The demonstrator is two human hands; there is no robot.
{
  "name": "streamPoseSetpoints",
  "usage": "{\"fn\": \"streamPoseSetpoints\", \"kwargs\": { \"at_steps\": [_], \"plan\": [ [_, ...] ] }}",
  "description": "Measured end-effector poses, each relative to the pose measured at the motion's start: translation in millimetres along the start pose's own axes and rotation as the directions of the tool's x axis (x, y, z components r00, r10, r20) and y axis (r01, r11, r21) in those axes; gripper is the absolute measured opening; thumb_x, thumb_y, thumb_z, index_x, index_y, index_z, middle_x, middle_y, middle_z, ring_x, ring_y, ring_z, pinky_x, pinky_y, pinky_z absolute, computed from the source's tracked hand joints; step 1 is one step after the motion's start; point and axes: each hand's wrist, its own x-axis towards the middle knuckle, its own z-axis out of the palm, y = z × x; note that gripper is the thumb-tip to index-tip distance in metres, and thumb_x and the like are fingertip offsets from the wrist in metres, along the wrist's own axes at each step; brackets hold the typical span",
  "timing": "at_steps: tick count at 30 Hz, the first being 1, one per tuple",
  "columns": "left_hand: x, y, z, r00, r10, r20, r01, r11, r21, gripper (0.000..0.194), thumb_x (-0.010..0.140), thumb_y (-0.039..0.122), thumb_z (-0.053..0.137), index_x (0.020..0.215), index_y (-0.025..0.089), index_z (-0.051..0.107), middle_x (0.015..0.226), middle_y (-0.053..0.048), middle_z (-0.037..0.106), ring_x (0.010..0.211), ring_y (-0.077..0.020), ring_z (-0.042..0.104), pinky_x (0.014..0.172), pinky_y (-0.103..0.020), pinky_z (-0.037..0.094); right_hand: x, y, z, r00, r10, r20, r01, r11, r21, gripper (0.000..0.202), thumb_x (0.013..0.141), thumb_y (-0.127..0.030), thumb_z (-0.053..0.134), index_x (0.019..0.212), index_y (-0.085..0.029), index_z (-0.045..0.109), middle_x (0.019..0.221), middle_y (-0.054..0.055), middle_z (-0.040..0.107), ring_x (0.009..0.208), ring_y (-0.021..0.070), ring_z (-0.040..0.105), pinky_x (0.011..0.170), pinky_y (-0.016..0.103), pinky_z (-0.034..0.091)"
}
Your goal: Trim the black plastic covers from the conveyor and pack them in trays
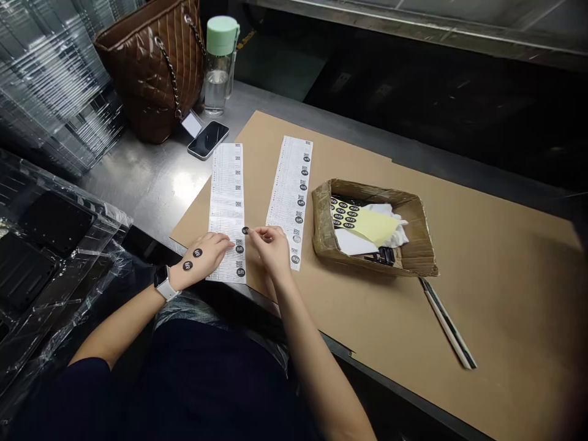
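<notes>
My right hand point(271, 245) pinches a round black sticker point(245, 231) at the right edge of the left label strip point(226, 184). Flat on that strip lies my left hand point(204, 258), fingers stretched out, with two black stickers point(188, 265) stuck on its back. Two round stickers point(239, 249) show on the strip's lower right side. A second label strip point(285, 190) lies to the right, with several round stickers down its right edge; my right hand is beside its lower part.
A cardboard box point(374, 266) at the right holds a yellow sticker sheet point(367, 225) and white paper. Pens point(448, 324) lie in front of it. A phone point(208, 140), bottle point(218, 73) and brown bag point(151, 73) stand or lie at the back left.
</notes>
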Motion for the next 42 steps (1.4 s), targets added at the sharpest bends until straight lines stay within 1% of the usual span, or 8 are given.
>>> {"fn": "streamPoseSetpoints", "kwargs": {
  "at_steps": [3, 9, 15, 23, 28, 34, 37, 42],
  "plan": [
    [7.6, -2.7, 0.6, 0.999, -0.006, -0.039, 0.009, 0.998, 0.070, 0.028, 0.093, 0.016, 0.039, 0.114, 0.017, 0.057, 0.122, -0.007, 0.059, 0.116, -0.0206, 0.050, 0.098, -0.037, 0.041, 18.3, 8.5, 11.5, 0.997, 0.076, 0.019, -0.074, 0.995, -0.069, 0.015, 0.066, -0.036, 0.064, 0.064, -0.021, 0.064, 0.079, 0.003, 0.057, 0.089, 0.0237, 0.052, 0.088, 0.041, 0.036],
    [16.9, -3.9, -3.3, 1.000, -0.016, 0.011, 0.014, 0.988, 0.156, 0.031, 0.093, 0.013, 0.038, 0.119, 0.017, 0.055, 0.120, -0.006, 0.060, 0.112, -0.0205, 0.052, 0.092, -0.035, 0.044, 14.1, 3.5, 21.1, 0.996, 0.094, -0.005, -0.093, 0.977, -0.191, 0.015, 0.068, -0.035, 0.062, 0.063, -0.022, 0.065, 0.084, 0.003, 0.058, 0.095, 0.0246, 0.050, 0.094, 0.042, 0.027],
    [20.1, -3.0, -2.8, 0.999, -0.016, 0.044, 0.006, 0.974, 0.225, 0.035, 0.093, 0.013, 0.036, 0.122, 0.023, 0.052, 0.117, -0.004, 0.060, 0.105, -0.0200, 0.052, 0.085, -0.034, 0.045, 14.0, 5.7, 23.7, 0.996, 0.077, -0.051, -0.086, 0.977, -0.197, 0.015, 0.068, -0.036, 0.062, 0.063, -0.022, 0.064, 0.084, 0.004, 0.058, 0.093, 0.0255, 0.048, 0.093, 0.044, 0.027],
    [23.0, -3.5, 2.7, 0.998, -0.010, 0.061, -0.008, 0.958, 0.287, 0.038, 0.093, 0.013, 0.034, 0.125, 0.027, 0.050, 0.118, -0.006, 0.057, 0.105, -0.0213, 0.050, 0.083, -0.034, 0.043, 13.4, 7.2, 25.5, 0.996, 0.059, -0.060, -0.070, 0.978, -0.199, 0.015, 0.069, -0.035, 0.062, 0.063, -0.022, 0.063, 0.085, 0.006, 0.057, 0.093, 0.0269, 0.048, 0.092, 0.046, 0.027],
    [24.3, -2.3, 3.7, 0.998, -0.011, 0.065, -0.011, 0.947, 0.320, 0.039, 0.093, 0.011, 0.033, 0.124, 0.027, 0.051, 0.118, -0.005, 0.057, 0.104, -0.0217, 0.050, 0.081, -0.034, 0.043, 12.9, 7.8, 27.0, 0.998, 0.039, -0.048, -0.051, 0.960, -0.276, 0.014, 0.071, -0.033, 0.061, 0.064, -0.021, 0.061, 0.085, 0.005, 0.056, 0.093, 0.0265, 0.047, 0.091, 0.045, 0.027],
    [24.5, -4.6, 4.4, 0.999, -0.003, 0.050, -0.014, 0.945, 0.325, 0.036, 0.093, 0.012, 0.033, 0.120, 0.026, 0.052, 0.118, -0.004, 0.057, 0.105, -0.0210, 0.050, 0.081, -0.033, 0.042, 16.1, 10.7, 28.6, 0.999, -0.008, -0.041, -0.008, 0.919, -0.394, 0.022, 0.073, -0.039, 0.061, 0.067, -0.022, 0.050, 0.085, 0.006, 0.055, 0.091, 0.0268, 0.047, 0.087, 0.044, 0.030],
    [25.4, -5.8, 4.4, 0.999, 0.001, 0.044, -0.015, 0.950, 0.311, 0.038, 0.093, 0.012, 0.033, 0.123, 0.026, 0.051, 0.118, -0.004, 0.058, 0.105, -0.0209, 0.049, 0.081, -0.033, 0.042, 18.9, 11.7, 28.2, 0.999, -0.032, -0.043, 0.012, 0.918, -0.398, 0.016, 0.078, -0.034, 0.054, 0.070, -0.022, 0.048, 0.084, 0.005, 0.057, 0.088, 0.0257, 0.048, 0.085, 0.042, 0.030],
    [27.2, -5.5, 4.6, 0.999, -0.007, 0.038, -0.006, 0.947, 0.322, 0.041, 0.092, 0.011, 0.032, 0.126, 0.027, 0.049, 0.118, -0.005, 0.057, 0.104, -0.0229, 0.049, 0.081, -0.036, 0.042, 20.8, 12.7, 23.7, 0.999, -0.038, -0.016, 0.029, 0.917, -0.397, 0.014, 0.076, -0.033, 0.058, 0.075, -0.020, 0.052, 0.085, 0.005, 0.059, 0.087, 0.0252, 0.050, 0.083, 0.042, 0.032]
  ]
}}
